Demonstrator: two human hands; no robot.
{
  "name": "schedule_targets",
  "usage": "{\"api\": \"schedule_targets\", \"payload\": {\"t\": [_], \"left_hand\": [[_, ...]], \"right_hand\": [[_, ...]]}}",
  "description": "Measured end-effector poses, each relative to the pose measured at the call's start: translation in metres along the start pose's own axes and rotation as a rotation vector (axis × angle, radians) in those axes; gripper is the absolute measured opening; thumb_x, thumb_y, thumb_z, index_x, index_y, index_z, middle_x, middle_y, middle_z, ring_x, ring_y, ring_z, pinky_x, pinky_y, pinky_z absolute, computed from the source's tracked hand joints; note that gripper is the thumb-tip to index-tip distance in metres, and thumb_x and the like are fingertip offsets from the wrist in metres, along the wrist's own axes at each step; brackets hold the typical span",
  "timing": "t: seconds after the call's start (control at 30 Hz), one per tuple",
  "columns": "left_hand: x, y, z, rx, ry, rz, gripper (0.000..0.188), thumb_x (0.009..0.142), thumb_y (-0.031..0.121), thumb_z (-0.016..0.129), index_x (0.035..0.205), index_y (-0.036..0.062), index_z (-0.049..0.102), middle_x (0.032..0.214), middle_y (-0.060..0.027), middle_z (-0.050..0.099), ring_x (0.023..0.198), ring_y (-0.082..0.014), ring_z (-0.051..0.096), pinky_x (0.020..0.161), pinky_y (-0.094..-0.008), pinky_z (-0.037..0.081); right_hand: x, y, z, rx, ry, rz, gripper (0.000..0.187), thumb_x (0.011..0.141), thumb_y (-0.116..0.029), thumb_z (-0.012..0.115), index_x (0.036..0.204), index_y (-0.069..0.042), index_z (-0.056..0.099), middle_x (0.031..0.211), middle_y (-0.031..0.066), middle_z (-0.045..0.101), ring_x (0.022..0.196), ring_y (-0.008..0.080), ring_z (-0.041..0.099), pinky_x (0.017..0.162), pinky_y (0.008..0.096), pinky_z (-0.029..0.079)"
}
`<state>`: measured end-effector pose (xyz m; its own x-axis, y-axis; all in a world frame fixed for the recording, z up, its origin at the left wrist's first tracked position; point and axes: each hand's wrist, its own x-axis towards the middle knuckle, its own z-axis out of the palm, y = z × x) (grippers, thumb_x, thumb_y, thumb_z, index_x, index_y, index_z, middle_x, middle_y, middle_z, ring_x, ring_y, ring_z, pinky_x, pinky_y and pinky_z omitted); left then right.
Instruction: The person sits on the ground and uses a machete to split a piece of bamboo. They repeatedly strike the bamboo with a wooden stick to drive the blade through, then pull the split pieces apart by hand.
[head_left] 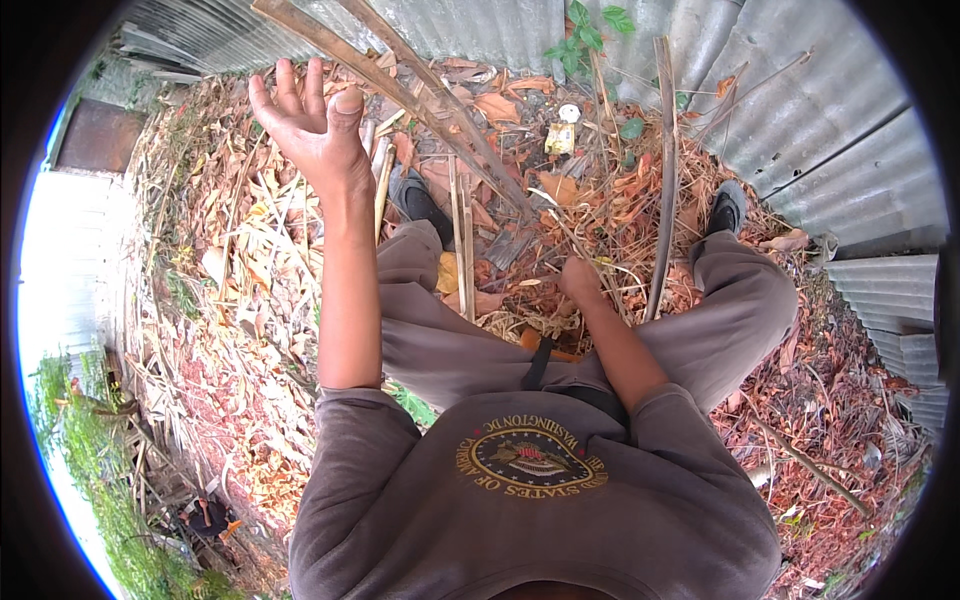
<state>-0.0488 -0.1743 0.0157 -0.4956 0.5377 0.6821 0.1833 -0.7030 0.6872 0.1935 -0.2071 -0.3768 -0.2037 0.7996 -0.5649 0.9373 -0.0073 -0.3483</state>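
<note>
My left hand [318,132] is raised at the upper left, fingers spread and palm bare, holding nothing. Beside it, two long brown wooden strips [400,95] slant from the upper edge down toward the ground between my feet. My right hand [580,280] is low between my knees, its fingers curled closed. What it holds, if anything, is hidden; a thin pale strip [565,228] runs close by it. Two narrow slats [463,245] stand near my left knee. To the right of my right hand, a long, slightly curved strip [666,170] stands near my right leg.
Corrugated metal sheets [800,110] wall the far and right sides. Dry leaves [250,250] and twigs cover the ground. My shoes [410,195] are planted apart. Beyond them lie a yellowish packet [560,139] and a green-leaved plant [580,42]. A stick [810,465] lies at lower right.
</note>
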Motion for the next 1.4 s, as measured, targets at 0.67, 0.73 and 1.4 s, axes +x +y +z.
{"api": "schedule_targets", "payload": {"t": [0.67, 0.73, 1.4], "left_hand": [[-0.093, -0.116, -0.101, 0.36, 0.336, -0.682, 0.056, 0.092, 0.035, 0.066, 0.122, -0.0089, 0.046, 0.106, -0.0125, 0.058, 0.094, -0.0139, 0.054, 0.082, -0.0273, 0.045], [-0.091, -0.123, -0.102, 0.382, 0.296, -0.592, 0.056, 0.092, 0.036, 0.065, 0.122, -0.008, 0.047, 0.105, -0.0116, 0.058, 0.092, -0.0122, 0.053, 0.083, -0.0257, 0.043], [-0.068, -0.131, -0.067, 0.18, -0.051, -0.4, 0.121, 0.062, 0.046, 0.089, 0.146, -0.0029, 0.017, 0.14, -0.0265, 0.034, 0.129, -0.0364, 0.039, 0.111, -0.0474, 0.029]], "right_hand": [[-0.032, -0.08, -0.102, 0.665, 0.437, -0.374, 0.04, 0.08, -0.013, 0.063, 0.117, -0.006, 0.048, 0.083, 0.0229, 0.065, 0.077, 0.041, 0.065, 0.07, 0.0465, 0.05], [-0.031, -0.094, -0.118, 0.628, 0.521, -0.408, 0.041, 0.08, -0.013, 0.064, 0.117, -0.006, 0.048, 0.081, 0.0229, 0.065, 0.074, 0.0405, 0.065, 0.068, 0.0457, 0.05], [0.015, -0.006, 0.013, 0.097, 0.177, -0.105, 0.043, 0.084, -0.016, 0.063, 0.122, 0.002, 0.053, 0.088, 0.023, 0.066, 0.078, 0.035, 0.066, 0.066, 0.045, 0.054]]}}
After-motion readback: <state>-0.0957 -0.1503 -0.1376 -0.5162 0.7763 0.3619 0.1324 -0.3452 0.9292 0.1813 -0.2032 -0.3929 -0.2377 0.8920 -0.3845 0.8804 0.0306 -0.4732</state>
